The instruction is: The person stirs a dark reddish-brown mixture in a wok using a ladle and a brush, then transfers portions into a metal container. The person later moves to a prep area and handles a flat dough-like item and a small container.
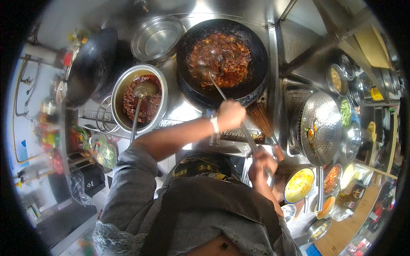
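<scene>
In the head view a black iron wok (256,67) sits on the range, holding a dark red-brown, oily chopped mixture (221,52). A long-handled metal ladle or spatula (218,88) reaches into this food; its head is partly hidden. My left hand (230,115) grips the middle of the handle, close to the wok's near rim. Lower down, my right hand (261,168), blurred, is closed around the handle's end. Left of the wok, a metal pot (162,96) contains dark red sauce with minced bits, and a second ladle (137,112) rests in it.
A shallow metal pan (157,38) lies behind the pot. Beside the wok's near-right rim is a bamboo wok brush (261,118). Farther right are a perforated strainer (322,128) and a yellow-lined bowl of food (299,185). Another black wok (93,67) leans at left.
</scene>
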A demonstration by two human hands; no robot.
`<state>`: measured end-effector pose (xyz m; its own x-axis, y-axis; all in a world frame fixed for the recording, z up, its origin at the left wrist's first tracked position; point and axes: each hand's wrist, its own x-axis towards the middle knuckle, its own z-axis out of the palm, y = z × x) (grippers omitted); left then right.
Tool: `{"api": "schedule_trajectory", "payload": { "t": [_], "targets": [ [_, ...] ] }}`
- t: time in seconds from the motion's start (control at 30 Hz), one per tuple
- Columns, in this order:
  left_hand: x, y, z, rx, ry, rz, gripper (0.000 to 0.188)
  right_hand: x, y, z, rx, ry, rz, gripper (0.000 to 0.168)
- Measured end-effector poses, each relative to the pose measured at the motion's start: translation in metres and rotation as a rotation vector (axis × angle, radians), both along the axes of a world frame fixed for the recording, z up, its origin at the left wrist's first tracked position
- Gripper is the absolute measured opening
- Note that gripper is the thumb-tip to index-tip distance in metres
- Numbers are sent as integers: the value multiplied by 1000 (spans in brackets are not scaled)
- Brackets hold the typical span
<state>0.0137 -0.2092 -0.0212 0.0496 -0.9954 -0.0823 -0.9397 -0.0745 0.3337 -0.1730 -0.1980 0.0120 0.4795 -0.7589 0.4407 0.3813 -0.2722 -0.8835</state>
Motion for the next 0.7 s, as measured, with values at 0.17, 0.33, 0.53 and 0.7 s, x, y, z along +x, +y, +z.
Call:
{"api": "schedule_trajectory", "payload": {
  "t": [0.17, 0.33, 0.53, 0.7],
  "targets": [
    [5, 1, 1, 32, 41, -13, 10, -6, 11, -12, 231, 42, 10, 22],
    [13, 10, -5, 57, -89, -109, 9, 3, 32, -38, 180, -116, -25, 24],
    [8, 21, -9, -37, 4, -90, 7, -3, 34, -20, 246, -111, 96, 24],
    [45, 9, -19, 14, -156, -140, 27, 29, 40, -58, 5, 41, -15, 21]
  ]
}}
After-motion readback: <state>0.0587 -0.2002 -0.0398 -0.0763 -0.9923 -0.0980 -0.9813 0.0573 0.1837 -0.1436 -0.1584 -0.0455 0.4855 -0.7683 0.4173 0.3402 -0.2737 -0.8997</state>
